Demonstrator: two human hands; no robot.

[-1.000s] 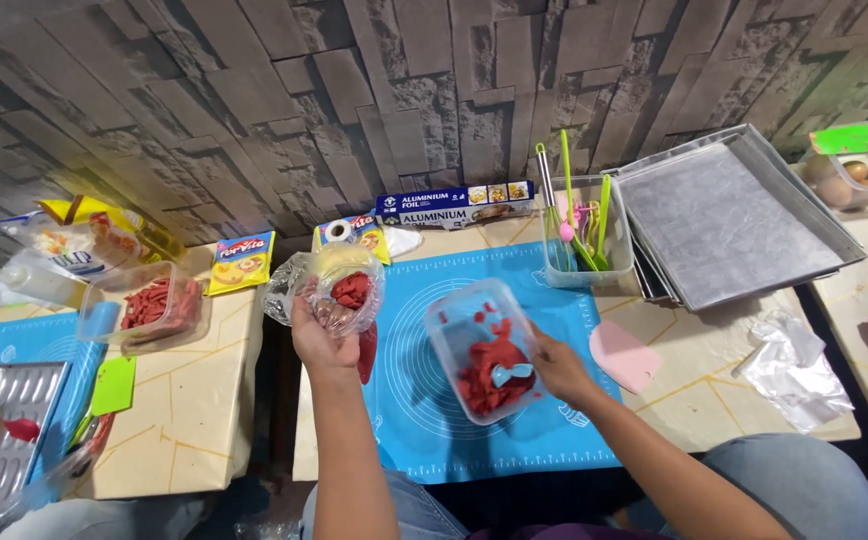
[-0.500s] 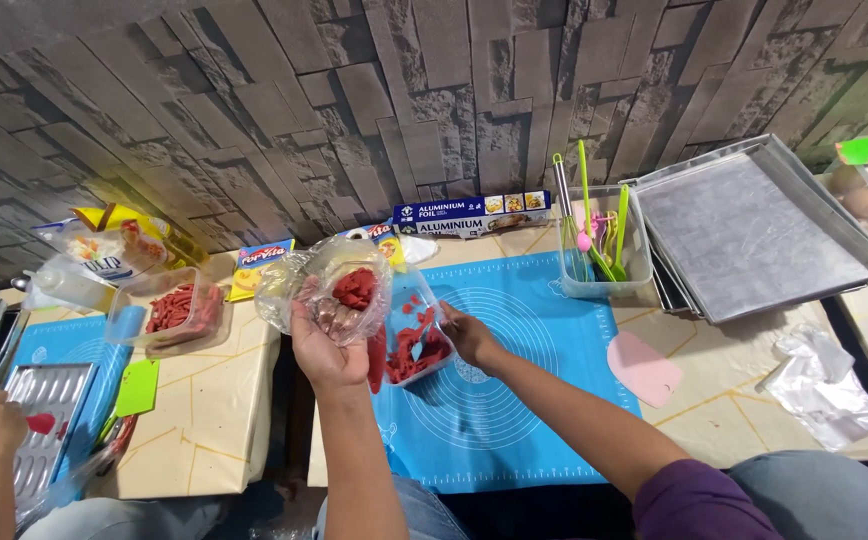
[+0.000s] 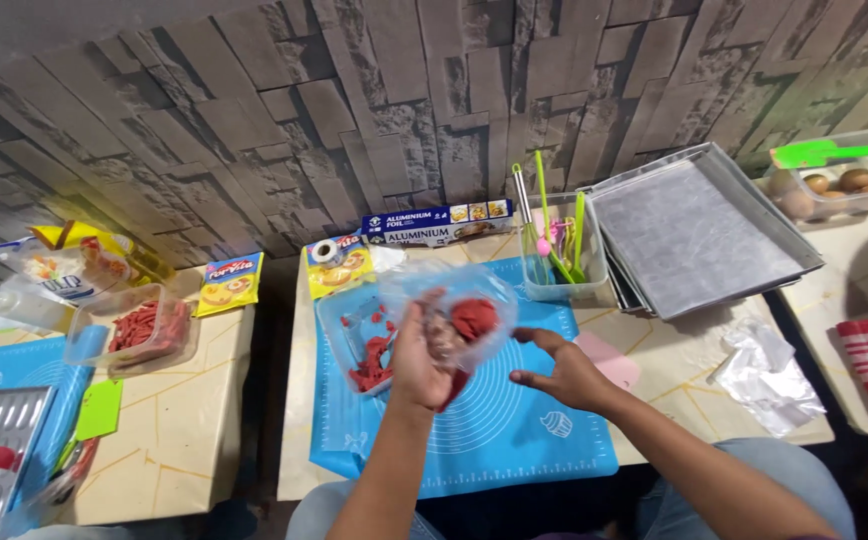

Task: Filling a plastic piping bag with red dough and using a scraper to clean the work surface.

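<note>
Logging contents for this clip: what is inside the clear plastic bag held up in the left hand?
The clear plastic bag in the left hand holds a lump of red dough-like material. The fingers and crinkled plastic cover the lower part, so anything more there cannot be seen.

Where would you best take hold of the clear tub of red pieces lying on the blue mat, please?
I would grip the clear tub by its left rim, coming from the left side. The left hand, holding up a plastic bag of red pieces, covers its right part, while the left wall stands bare on the blue mat. The right hand hovers open, off to the right.
</note>
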